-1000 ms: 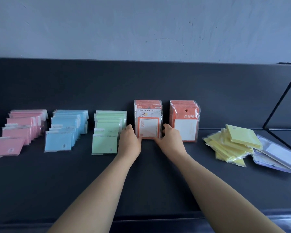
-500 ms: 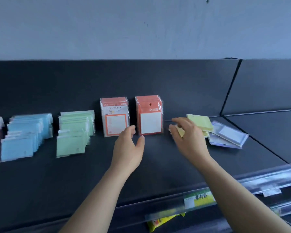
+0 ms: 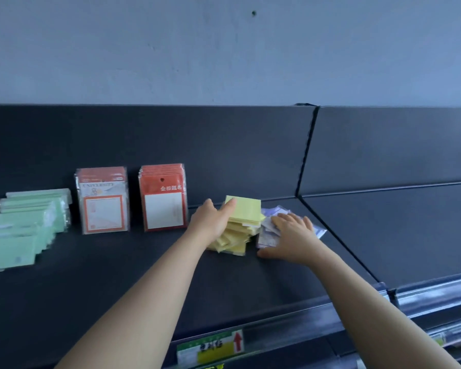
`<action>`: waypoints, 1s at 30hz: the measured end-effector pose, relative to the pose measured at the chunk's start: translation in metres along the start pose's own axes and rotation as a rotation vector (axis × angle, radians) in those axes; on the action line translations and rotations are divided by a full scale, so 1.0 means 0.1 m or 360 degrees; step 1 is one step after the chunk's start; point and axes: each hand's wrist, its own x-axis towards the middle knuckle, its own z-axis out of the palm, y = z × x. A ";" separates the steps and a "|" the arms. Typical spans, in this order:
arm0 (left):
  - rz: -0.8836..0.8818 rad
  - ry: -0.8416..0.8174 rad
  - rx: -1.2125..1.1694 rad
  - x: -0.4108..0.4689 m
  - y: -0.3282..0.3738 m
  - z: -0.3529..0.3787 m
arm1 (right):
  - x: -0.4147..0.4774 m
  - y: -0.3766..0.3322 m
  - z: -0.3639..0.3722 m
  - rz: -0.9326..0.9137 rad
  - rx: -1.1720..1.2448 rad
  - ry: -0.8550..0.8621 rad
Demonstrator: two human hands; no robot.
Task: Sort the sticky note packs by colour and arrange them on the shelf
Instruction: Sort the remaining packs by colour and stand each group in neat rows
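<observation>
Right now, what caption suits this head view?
Left hand touches the yellow pile, right hand rests on the purple packs.

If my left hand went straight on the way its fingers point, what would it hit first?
The yellow pile. Your left hand has its fingertips right at the top pack, though whether they touch it is unclear.

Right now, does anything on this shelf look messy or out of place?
Yes. The yellow packs lie in a skewed, fanned heap, unlike the upright orange packs and tidy green packs. The purple packs beside the heap are jumbled too, under the right hand.
</observation>
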 end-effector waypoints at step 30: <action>-0.0170 0.0458 -0.0713 -0.34 -0.30 0.21 | 0.08 0.06 -0.10 -0.0352 0.1265 0.0157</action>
